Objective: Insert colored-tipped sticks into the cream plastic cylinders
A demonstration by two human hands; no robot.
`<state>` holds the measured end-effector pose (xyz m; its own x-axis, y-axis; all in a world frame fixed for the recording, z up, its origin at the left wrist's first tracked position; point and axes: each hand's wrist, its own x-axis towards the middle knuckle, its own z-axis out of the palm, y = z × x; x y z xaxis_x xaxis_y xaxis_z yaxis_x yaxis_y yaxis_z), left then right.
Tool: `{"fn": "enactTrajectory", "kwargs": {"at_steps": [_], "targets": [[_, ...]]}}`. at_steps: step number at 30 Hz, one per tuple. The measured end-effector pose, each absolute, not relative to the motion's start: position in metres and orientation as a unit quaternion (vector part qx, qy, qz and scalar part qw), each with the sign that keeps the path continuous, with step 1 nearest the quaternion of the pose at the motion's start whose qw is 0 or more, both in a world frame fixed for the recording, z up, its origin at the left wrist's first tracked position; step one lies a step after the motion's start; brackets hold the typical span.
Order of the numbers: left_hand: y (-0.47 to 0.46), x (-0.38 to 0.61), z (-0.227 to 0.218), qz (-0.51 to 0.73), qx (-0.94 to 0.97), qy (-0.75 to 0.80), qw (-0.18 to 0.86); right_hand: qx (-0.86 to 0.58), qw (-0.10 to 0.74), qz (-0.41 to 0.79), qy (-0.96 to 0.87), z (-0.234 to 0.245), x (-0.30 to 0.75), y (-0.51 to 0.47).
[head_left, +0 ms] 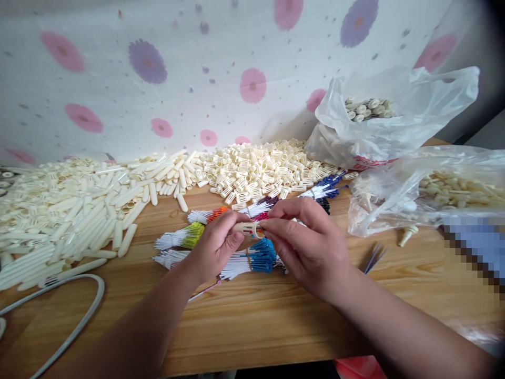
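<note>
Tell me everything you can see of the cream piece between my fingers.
The cream piece is a short tube, plastic by its look, plain at the left and slotted at its right end, where small coloured specks show. It lies roughly level, held above the wooden table, the left hand gripping its left part and the right hand pinching its right end.

Both hands meet over a wooden table (pixel 252 321). The left hand (pixel 215 247) and right hand (pixel 305 245) pinch a small cream barrel (pixel 246 228) between their fingertips. Under them lie refill bundles with yellow (pixel 185 237), orange (pixel 209 215) and blue (pixel 256 258) tips. Behind are a heap of cream tubes (pixel 79 210) and a heap of slotted pieces (pixel 256 168). Two plastic bags (pixel 390 126) of parts sit at right, a grey cable (pixel 74 316) at left.
</note>
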<state>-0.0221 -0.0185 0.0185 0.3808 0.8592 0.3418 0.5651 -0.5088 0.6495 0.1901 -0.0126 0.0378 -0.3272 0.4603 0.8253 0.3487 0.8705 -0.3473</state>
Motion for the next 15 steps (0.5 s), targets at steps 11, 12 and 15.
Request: {"fn": "enactTrajectory", "kwargs": {"at_steps": [11,12,15], "targets": [[-0.0199,-0.0161,0.0191,0.355,0.802,0.465,0.120,-0.258,0.544,0.141,-0.786,0.0415,0.1876,-0.0079],[-0.0202,-0.0154,0.0193,0.358,0.800,0.469,0.109,-0.259,0.547,0.160,-0.780,0.0411,0.1873,-0.0074],[-0.0217,-0.0141,0.0204,0.369,0.792,0.478,0.086,-0.265,0.557,0.215,-0.757,0.0394,0.1855,-0.0068]]}}
